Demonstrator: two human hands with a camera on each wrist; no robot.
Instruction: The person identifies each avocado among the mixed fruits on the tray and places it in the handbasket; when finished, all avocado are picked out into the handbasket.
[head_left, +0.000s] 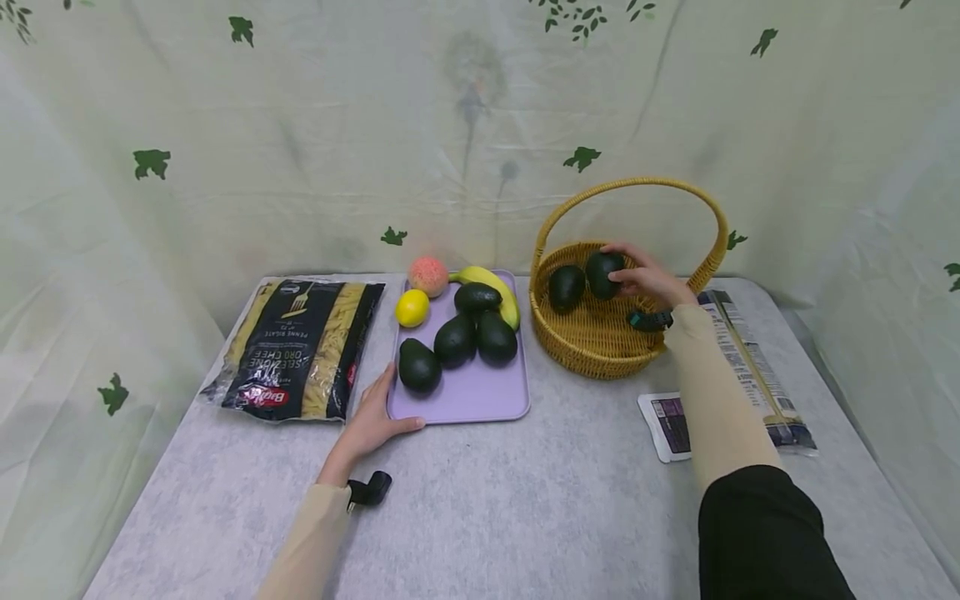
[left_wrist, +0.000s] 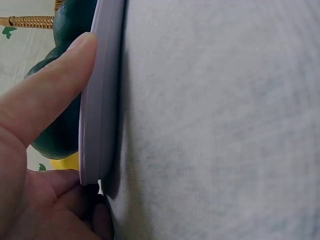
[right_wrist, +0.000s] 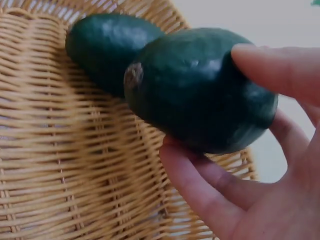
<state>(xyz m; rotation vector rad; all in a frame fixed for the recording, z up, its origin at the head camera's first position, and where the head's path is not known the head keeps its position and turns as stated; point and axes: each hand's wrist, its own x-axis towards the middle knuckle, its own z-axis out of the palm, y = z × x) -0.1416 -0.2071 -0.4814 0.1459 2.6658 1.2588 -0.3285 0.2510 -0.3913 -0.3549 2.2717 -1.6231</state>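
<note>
In my right hand point(head_left: 647, 279) is a dark green avocado point(right_wrist: 200, 90), gripped between thumb and fingers over the wicker basket point(head_left: 592, 367). A second avocado point(head_left: 566, 288) lies in the basket, just left of the held one. My left hand point(head_left: 375, 421) holds the near left corner of a lilac tray point(head_left: 480, 404), thumb along its front rim and fingers at its left side. On the tray are several avocados point(head_left: 420, 367), a yellow lemon point(head_left: 412, 308) and a banana point(head_left: 506, 300). A pink-orange peach point(head_left: 428, 276) sits at its far left corner.
A bag of penne pasta point(head_left: 292, 350) lies left of the tray. Right of the basket is another long packet point(head_left: 750, 367), partly behind my right forearm, beside a small white-edged pack point(head_left: 667, 427). The basket's tall handle point(head_left: 633, 182) arches above my right hand. A curtain hangs behind the table.
</note>
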